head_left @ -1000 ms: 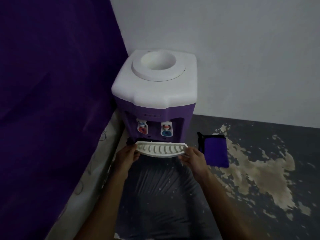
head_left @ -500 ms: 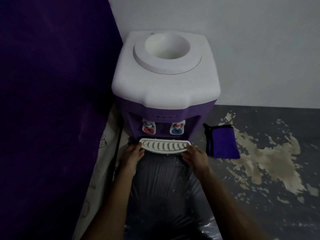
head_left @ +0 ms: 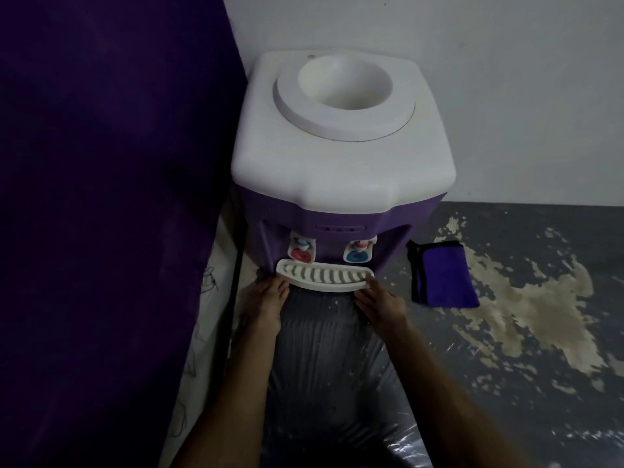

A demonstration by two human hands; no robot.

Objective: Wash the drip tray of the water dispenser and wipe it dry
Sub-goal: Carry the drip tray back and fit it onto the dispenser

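Observation:
The white slotted drip tray [head_left: 324, 275] sits at the foot of the purple and white water dispenser [head_left: 341, 170], under its red tap [head_left: 300, 251] and blue tap [head_left: 358, 253]. My left hand [head_left: 266, 304] touches the tray's left end with straight fingers. My right hand [head_left: 380, 304] touches its right end the same way. A folded purple cloth [head_left: 442, 273] lies on the floor right of the dispenser.
A dark purple curtain [head_left: 111, 197] fills the left side. A white wall [head_left: 506, 79] stands behind the dispenser. Grey plastic sheeting [head_left: 324, 366] covers the floor in front, and the grey floor [head_left: 523, 315] to the right has worn pale patches.
The tray has moved in toward the dispenser base under the taps, with both hands following. The camera has come closer and higher over the dispenser.

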